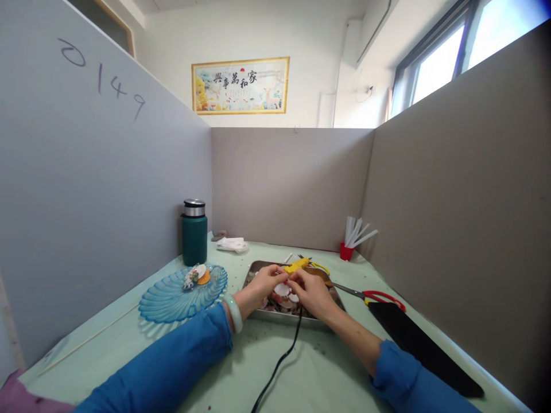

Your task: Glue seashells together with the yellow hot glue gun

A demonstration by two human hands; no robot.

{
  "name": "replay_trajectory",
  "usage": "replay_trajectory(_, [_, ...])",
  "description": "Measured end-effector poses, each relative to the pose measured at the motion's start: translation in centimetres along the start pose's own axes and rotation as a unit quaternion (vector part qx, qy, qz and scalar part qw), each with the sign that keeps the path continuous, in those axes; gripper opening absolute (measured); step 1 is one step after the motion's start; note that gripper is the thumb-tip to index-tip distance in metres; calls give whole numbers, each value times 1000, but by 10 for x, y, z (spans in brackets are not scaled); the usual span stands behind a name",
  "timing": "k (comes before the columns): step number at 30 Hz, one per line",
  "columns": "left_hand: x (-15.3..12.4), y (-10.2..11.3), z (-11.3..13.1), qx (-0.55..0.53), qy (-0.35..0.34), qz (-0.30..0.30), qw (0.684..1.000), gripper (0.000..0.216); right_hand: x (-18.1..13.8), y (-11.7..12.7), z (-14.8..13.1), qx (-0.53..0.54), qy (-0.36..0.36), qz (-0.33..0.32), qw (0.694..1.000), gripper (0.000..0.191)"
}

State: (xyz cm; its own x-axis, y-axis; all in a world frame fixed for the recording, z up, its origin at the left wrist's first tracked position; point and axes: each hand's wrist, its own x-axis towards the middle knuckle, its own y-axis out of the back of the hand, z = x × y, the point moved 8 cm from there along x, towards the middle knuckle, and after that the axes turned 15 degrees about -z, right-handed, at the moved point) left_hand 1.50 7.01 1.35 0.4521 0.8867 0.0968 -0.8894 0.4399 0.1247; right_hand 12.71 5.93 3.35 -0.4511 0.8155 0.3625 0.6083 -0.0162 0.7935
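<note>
Over a metal tray [267, 315] of shells, my left hand [267, 282] and my right hand [310, 291] meet with pinched fingertips. Whatever they pinch is too small and covered to name; a speck of red shows between them. White shells [283, 289] lie in the tray just below my fingers. A yellow glue gun [297, 266] rests right behind my fingertips, and a black cord [282, 357] runs from the tray toward me. On the left, a blue fluted glass plate [163, 298] carries a small cluster of shells [197, 276], one of them orange.
A teal bottle [194, 238] stands behind the plate, near a white packet [232, 245]. At the right back, a red cup [346, 252] holds several translucent sticks [355, 231]. Red-handled scissors [383, 296] and a long black object [424, 347] lie right. Grey partitions [293, 183] enclose the table.
</note>
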Motion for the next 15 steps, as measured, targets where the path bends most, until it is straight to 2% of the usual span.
replay_trajectory(15, [3, 1, -3, -4, -8, -11, 1000, 38, 0, 0, 2, -1, -3, 5, 1000, 18])
